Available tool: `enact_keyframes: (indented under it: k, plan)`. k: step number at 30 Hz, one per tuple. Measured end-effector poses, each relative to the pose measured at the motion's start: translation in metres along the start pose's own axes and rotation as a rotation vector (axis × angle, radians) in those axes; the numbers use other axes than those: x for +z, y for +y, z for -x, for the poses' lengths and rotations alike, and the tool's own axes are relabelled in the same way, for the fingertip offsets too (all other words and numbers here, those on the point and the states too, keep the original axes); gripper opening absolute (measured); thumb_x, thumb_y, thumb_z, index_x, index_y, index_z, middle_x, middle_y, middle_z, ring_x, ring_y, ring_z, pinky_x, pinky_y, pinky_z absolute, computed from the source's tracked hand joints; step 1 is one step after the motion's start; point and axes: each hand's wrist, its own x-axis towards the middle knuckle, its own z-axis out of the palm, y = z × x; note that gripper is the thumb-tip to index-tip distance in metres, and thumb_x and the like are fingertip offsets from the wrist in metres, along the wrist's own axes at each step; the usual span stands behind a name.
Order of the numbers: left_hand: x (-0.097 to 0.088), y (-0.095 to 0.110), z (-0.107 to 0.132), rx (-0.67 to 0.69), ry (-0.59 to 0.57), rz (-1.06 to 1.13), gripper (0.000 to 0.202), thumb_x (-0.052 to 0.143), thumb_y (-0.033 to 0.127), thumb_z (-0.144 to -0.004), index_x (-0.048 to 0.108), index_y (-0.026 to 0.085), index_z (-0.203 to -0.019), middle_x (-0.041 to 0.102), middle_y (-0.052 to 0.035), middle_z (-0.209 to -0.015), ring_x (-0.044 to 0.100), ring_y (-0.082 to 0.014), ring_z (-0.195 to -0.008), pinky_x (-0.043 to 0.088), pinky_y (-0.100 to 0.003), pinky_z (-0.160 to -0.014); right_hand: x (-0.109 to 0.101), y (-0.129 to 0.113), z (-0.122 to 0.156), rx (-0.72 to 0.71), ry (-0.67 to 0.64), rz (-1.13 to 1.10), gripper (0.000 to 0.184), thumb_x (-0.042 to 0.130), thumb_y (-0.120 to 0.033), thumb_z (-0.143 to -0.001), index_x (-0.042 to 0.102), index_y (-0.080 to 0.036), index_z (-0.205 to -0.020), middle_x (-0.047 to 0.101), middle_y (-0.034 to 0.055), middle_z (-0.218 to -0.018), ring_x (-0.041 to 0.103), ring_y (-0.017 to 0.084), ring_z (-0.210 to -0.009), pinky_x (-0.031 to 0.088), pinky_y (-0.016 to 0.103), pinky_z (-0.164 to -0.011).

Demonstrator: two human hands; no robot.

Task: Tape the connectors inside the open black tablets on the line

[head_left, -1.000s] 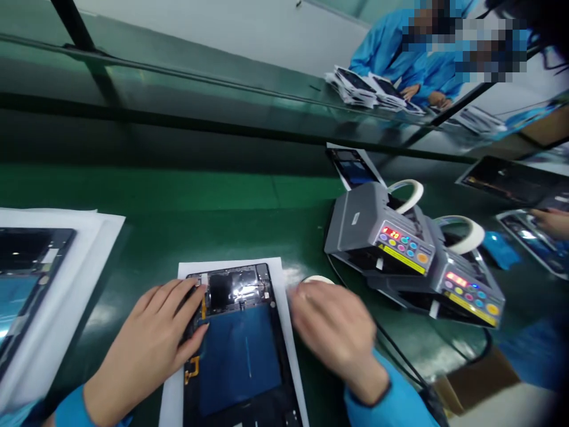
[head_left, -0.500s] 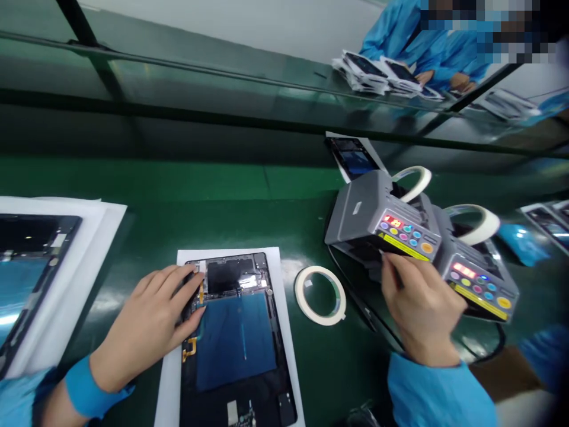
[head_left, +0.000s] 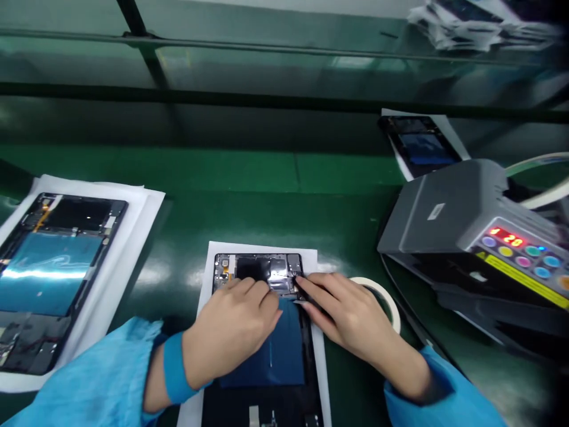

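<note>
An opened tablet (head_left: 284,356) lies on white paper before me, its dark blue battery panel and inner parts exposed. My left hand (head_left: 237,326) rests across its upper left part, fingers curled and pressed together; what the fingertips hold, if anything, is hidden. At the tablet's upper right edge is my right hand (head_left: 351,314). Its index finger touches the parts there, and a small pale strip that looks like tape (head_left: 300,302) shows at the thumb tip. Partly behind this hand lies a roll of cream tape (head_left: 391,305).
On the left, another opened tablet (head_left: 57,261) lies on white sheets (head_left: 142,207). A grey tape dispenser (head_left: 444,207) with lit buttons stands at the right, its cable on the green table (head_left: 267,219). Behind it is a further tablet (head_left: 422,145). Stacked papers (head_left: 466,29) sit on the upper shelf.
My right hand has left the tape dispenser and come over the tablet's upper right edge. My left hand has moved inward over the tablet and curled. The view has turned left.
</note>
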Motion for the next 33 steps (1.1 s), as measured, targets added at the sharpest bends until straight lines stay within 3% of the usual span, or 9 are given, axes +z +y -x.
enact_keyframes:
  k: [3, 8, 17, 24, 28, 33]
  plan:
    - [0.008, 0.005, -0.016, -0.026, 0.020, -0.016, 0.019, 0.048, 0.021, -0.090, 0.057, 0.016, -0.074, 0.055, -0.0021, -0.068, 0.055, -0.0191, -0.060, 0.047, -0.032, -0.053, 0.003, 0.002, 0.004, -0.008, -0.029, -0.009, 0.030, 0.045, -0.028, -0.092, 0.061, -0.013, -0.113, 0.065, 0.0094, -0.096, 0.058, 0.018, -0.083, 0.049, 0.031, -0.070]
    - [0.020, 0.007, -0.029, -0.042, 0.013, -0.016, 0.018, 0.047, 0.020, -0.090, 0.056, 0.015, -0.075, 0.053, -0.0029, -0.069, 0.055, -0.0189, -0.061, 0.046, -0.031, -0.053, 0.003, 0.001, 0.004, 0.023, -0.065, -0.029, 0.034, 0.043, -0.032, -0.093, 0.060, -0.013, -0.116, 0.063, 0.0104, -0.098, 0.055, 0.020, -0.084, 0.047, 0.035, -0.070]
    - [0.024, 0.004, -0.032, -0.030, 0.000, -0.004, 0.021, 0.044, 0.014, -0.090, 0.056, 0.015, -0.073, 0.054, -0.0039, -0.071, 0.053, -0.0193, -0.064, 0.047, -0.032, -0.058, 0.001, 0.004, 0.004, -0.014, -0.075, -0.028, 0.033, 0.048, -0.031, -0.090, 0.061, -0.012, -0.114, 0.062, 0.0095, -0.097, 0.054, 0.020, -0.081, 0.045, 0.034, -0.068]
    - [0.026, -0.002, -0.032, -0.144, 0.021, 0.204, 0.018, 0.045, 0.019, -0.093, 0.061, 0.016, -0.084, 0.058, -0.0030, -0.079, 0.057, -0.0179, -0.073, 0.049, -0.032, -0.068, 0.000, -0.001, 0.003, -0.031, -0.049, 0.029, 0.030, 0.047, -0.029, -0.090, 0.062, -0.015, -0.111, 0.063, 0.0083, -0.096, 0.053, 0.020, -0.081, 0.043, 0.033, -0.068]
    - [0.026, -0.002, -0.032, -0.143, -0.013, 0.226, 0.017, 0.047, 0.017, -0.091, 0.063, 0.016, -0.084, 0.058, -0.0026, -0.078, 0.056, -0.0181, -0.072, 0.049, -0.032, -0.068, 0.001, -0.006, 0.004, -0.024, -0.051, 0.099, 0.031, 0.044, -0.028, -0.090, 0.063, -0.014, -0.111, 0.063, 0.0094, -0.096, 0.053, 0.021, -0.081, 0.043, 0.035, -0.069]
    - [0.028, -0.003, -0.033, -0.164, 0.017, 0.263, 0.019, 0.047, 0.018, -0.091, 0.063, 0.016, -0.080, 0.057, -0.0021, -0.076, 0.055, -0.0169, -0.072, 0.048, -0.030, -0.069, 0.004, -0.004, 0.006, -0.012, -0.008, -0.020, 0.033, 0.047, -0.030, -0.089, 0.061, -0.012, -0.114, 0.063, 0.0095, -0.097, 0.054, 0.020, -0.084, 0.045, 0.034, -0.072]
